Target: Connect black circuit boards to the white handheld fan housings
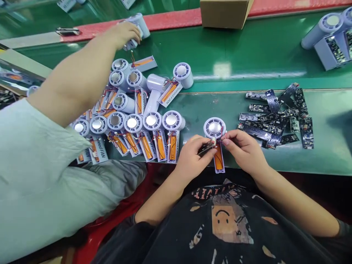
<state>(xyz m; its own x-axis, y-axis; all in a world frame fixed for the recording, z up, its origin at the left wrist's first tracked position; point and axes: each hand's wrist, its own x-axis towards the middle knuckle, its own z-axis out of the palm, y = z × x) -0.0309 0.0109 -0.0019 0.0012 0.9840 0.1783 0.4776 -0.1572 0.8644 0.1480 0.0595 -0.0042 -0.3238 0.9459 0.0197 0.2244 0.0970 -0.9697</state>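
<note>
In front of me a lavender handheld fan (215, 127) lies at the table's near edge, its open handle showing an orange battery (219, 158). My left hand (195, 154) is closed on a small dark circuit board (206, 147), held just over the handle. A pale connector sits at the board's upper end. My right hand (243, 149) pinches a thin wire (223, 137) close to the fan head, thumb against forefinger. Whether the wire's end touches the board's connector, I cannot tell.
Several open fans (152, 121) with orange batteries crowd the left. Loose circuit boards (275, 121) are piled at the right. A co-worker's arm (82, 69) reaches across to fan parts (140, 27). Behind stand a cardboard box (225, 14) and more fans (326, 31) on the green surface.
</note>
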